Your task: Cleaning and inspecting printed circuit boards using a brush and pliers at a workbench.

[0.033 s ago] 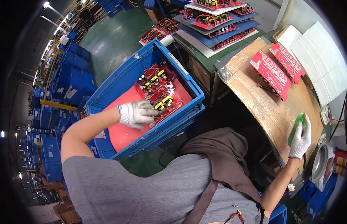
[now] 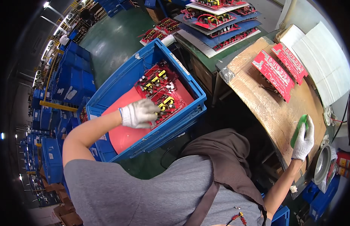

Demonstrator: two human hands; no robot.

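My left hand (image 2: 140,113), in a white knit glove, is over the near left edge of a red circuit board (image 2: 166,105) with yellow and black parts. Its fingers are stretched out and slightly blurred; whether they touch the board is hidden. That board lies beside another populated board (image 2: 154,81) on a pink sheet (image 2: 124,133) inside a blue crate (image 2: 124,94). At the right, my gloved right hand (image 2: 304,142) closes on a flat green object (image 2: 298,132) above the cardboard-covered bench; its exact kind does not show.
Two red boards (image 2: 273,74) lie underside up on the cardboard-topped bench (image 2: 254,109). Boards are stacked between blue and white sheets (image 2: 220,32) at the back. White foam sheets (image 2: 325,62) lean at the right. Blue crates (image 2: 75,73) line the left; a metal bowl (image 2: 322,164) is at far right.
My left hand has shifted very slightly over the board's edge. My right hand and the green object stay where they were.
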